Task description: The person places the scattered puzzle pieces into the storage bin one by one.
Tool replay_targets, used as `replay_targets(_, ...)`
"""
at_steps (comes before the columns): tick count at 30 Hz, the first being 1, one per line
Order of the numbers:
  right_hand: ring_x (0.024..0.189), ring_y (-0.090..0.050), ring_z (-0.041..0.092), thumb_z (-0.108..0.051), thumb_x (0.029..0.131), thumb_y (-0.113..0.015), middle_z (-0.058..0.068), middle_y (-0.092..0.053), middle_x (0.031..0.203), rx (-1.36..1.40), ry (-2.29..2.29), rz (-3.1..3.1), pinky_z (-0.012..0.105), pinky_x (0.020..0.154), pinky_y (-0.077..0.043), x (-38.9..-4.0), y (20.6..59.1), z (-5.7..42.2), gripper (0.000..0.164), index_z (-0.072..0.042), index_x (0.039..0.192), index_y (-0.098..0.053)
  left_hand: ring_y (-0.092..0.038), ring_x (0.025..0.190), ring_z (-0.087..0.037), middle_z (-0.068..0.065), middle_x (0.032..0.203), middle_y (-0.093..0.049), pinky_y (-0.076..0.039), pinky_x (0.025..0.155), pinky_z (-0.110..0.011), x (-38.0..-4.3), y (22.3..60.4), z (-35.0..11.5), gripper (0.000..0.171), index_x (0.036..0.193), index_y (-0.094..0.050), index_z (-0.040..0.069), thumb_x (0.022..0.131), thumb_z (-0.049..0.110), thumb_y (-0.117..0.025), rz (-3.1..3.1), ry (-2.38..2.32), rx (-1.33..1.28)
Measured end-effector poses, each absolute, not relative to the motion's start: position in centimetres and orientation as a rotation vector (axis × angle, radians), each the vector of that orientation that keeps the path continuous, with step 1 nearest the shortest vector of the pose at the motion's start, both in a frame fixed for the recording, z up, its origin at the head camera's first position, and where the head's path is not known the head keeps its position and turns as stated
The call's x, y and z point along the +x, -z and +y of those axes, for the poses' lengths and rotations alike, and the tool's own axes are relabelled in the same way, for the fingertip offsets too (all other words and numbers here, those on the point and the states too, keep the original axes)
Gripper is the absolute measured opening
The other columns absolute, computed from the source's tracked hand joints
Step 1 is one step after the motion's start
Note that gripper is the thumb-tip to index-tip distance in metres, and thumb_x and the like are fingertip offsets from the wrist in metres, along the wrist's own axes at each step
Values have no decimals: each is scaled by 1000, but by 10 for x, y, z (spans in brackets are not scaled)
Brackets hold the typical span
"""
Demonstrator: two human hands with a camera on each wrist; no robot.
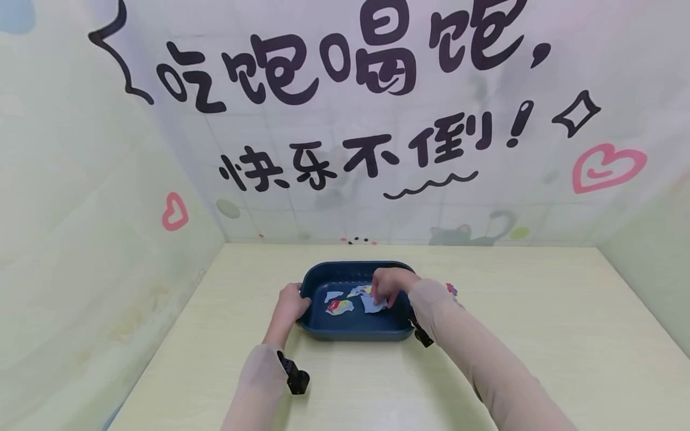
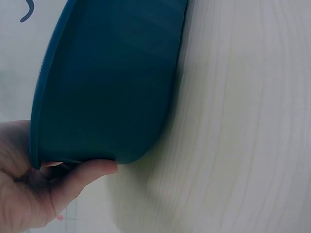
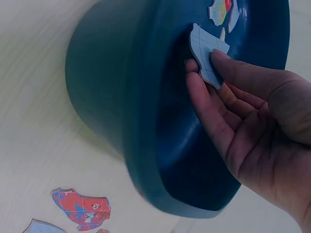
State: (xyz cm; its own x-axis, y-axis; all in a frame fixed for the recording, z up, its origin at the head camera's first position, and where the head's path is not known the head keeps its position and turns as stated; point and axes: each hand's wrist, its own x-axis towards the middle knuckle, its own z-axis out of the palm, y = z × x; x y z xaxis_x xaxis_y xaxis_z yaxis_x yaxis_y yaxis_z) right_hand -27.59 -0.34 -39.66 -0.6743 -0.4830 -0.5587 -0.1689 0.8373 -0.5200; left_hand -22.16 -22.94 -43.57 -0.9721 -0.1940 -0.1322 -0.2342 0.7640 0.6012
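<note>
A dark blue oblong basin (image 1: 356, 335) rests on the table. Its left end is gripped by my left hand (image 1: 292, 304); in the left wrist view the thumb lies along the outer wall and the other fingers are partly hidden. My right hand (image 1: 392, 284) reaches over the basin's right side, pinching a pale blue flat puzzle piece (image 3: 204, 48) with thin grid lines between thumb and fingers. On the basin floor lie a red, yellow and pale green piece (image 1: 339, 307) and a small pale blue one (image 1: 333, 296). Another multicoloured piece (image 1: 356, 291) lies beside the right hand.
Right of the basin, a red and blue piece (image 3: 82, 209) lies on the table near a pale blue piece (image 3: 43, 227); my right sleeve (image 1: 469, 341) partly covers that spot in the head view. A printed cloth backdrop (image 1: 334, 215) rises behind the pale wooden table (image 1: 539, 311).
</note>
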Motion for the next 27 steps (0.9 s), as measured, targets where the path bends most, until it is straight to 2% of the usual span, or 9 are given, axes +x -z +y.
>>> replay_targets(5,62,-57,11,-6,84,-62,1,-57,76,-451,510,2300,24,63,-56,-278,403,-7,9,-3,92,-64,-60,97,-33,-31,114,-57,-54,81,-40,-221,438,-228,38,116,-55,-11,80,0,-53,2882,-1018,-363)
replay_targets(12,68,-60,13,-9,81,-66,5,-61,81,-459,440,2262,24,61,-56,-294,419,-15,4,-6,83,-65,-57,104,-34,-29,118,-56,-50,89,-43,-224,439,-230,39,118,-54,-10,81,2,-54,2881,-1009,-380)
replay_targets(22,76,-65,16,-8,84,-61,6,-69,87,-473,474,2349,26,69,-56,-279,398,2,12,-3,92,-69,-58,101,-33,-30,117,-57,-49,89,-44,-222,436,-226,39,117,-55,-10,79,1,-53,2891,-1026,-362)
replay_targets(27,73,-63,15,-6,84,-61,8,-68,85,-465,542,2365,26,69,-56,-281,396,13,11,0,89,-69,-58,97,-33,-30,113,-58,-52,84,-42,-221,436,-228,38,114,-57,-10,78,1,-53,2906,-1022,-350)
